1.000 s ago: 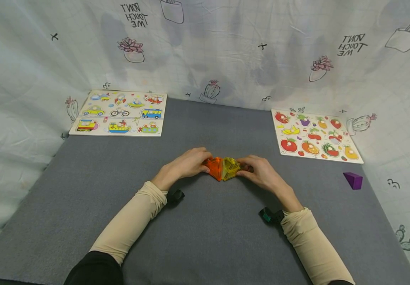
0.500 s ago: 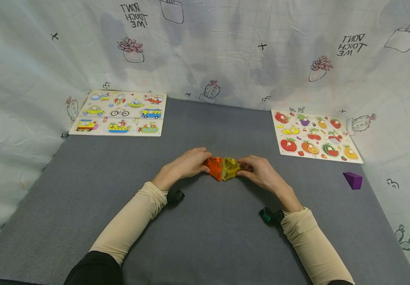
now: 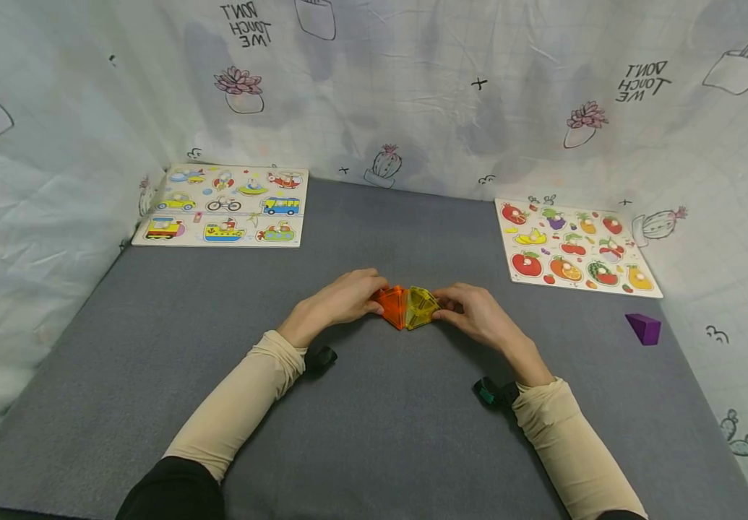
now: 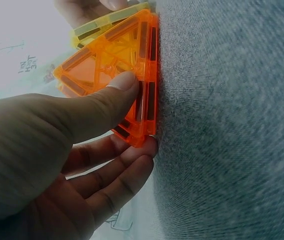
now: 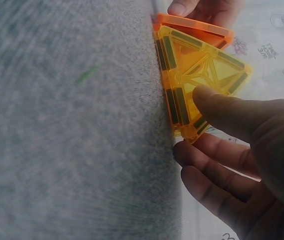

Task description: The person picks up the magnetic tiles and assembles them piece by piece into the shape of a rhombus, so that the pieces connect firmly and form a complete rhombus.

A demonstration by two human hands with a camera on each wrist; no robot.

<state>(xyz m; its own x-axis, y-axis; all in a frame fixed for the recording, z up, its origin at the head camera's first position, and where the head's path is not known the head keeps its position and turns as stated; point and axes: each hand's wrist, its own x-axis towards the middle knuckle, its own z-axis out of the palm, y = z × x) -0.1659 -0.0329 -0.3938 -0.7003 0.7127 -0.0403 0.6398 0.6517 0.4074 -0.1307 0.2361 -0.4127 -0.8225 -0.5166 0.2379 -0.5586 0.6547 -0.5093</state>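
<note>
An orange see-through pyramid of triangular magnetic tiles [image 3: 391, 308] and a matching yellow pyramid of magnetic tiles [image 3: 421, 308] stand side by side mid-table, sides meeting or nearly so. My left hand [image 3: 342, 297] pinches the orange one from the left, thumb on its near face in the left wrist view and fingers behind. From the right, my right hand [image 3: 478, 312] holds the yellow one likewise, its thumb on the near triangle in the right wrist view. Dark magnet strips line the tile edges. Both pyramids have their bases at the grey tabletop [image 3: 360, 419].
A puzzle board with vehicles [image 3: 222, 206] lies at the back left. At the back right is a fruit puzzle board [image 3: 575, 249], with a purple wedge block [image 3: 645, 329] in front of it. A printed white curtain [image 3: 426, 87] surrounds the table's back and sides.
The left part of the curtain and the vehicle board have shifted slightly to the right. Both hands and the two pyramids have stayed in place.
</note>
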